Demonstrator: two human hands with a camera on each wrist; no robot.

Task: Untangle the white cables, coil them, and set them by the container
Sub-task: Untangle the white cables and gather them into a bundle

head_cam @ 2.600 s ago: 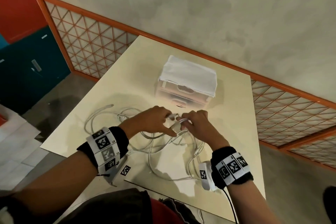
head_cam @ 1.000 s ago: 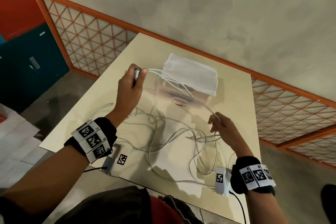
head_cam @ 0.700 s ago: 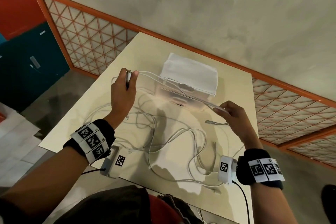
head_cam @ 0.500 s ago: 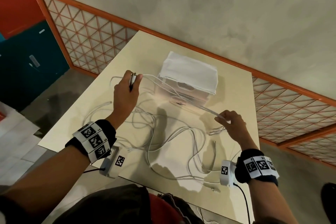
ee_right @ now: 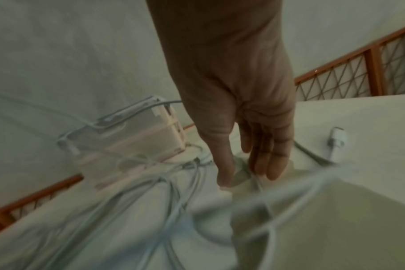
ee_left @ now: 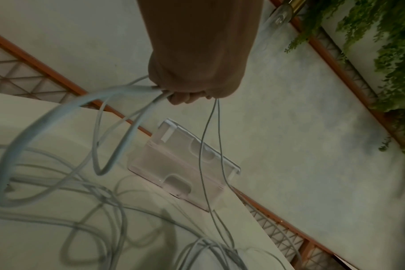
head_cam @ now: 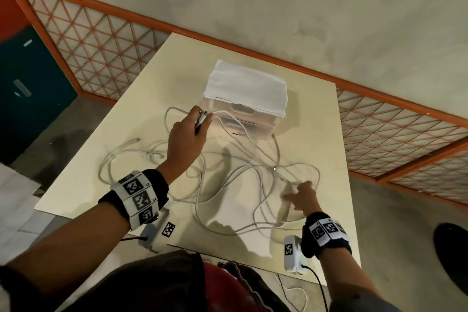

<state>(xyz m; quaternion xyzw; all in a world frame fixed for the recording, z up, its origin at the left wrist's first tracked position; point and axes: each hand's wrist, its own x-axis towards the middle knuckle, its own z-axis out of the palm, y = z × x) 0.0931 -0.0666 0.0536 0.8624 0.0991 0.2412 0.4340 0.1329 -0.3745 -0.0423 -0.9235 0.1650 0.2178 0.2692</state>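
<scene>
Several white cables (head_cam: 228,180) lie in a loose tangle across the cream table (head_cam: 316,114). My left hand (head_cam: 202,119) is raised just in front of the container (head_cam: 245,88), a translucent box with a white top. It grips a bunch of cable ends; strands hang from it (ee_left: 185,95) to the tangle (ee_left: 99,197). My right hand (head_cam: 293,192) is low at the right of the tangle, blurred. Its fingers (ee_right: 271,168) are straight and spread from the thumb, touching strands on the table and holding none. The container (ee_right: 132,135) stands beyond it.
One more white cable (head_cam: 114,154) loops at the table's left, with a connector end (head_cam: 157,156). A white plug (ee_right: 336,144) lies near the right hand. The table's front edge is close to my body. Orange lattice railing (head_cam: 106,40) and a concrete wall stand behind.
My right hand has let go of the cable that was stretched between both hands and has dropped to the tangle. The left hand sank a little toward the container, still holding the cable ends.
</scene>
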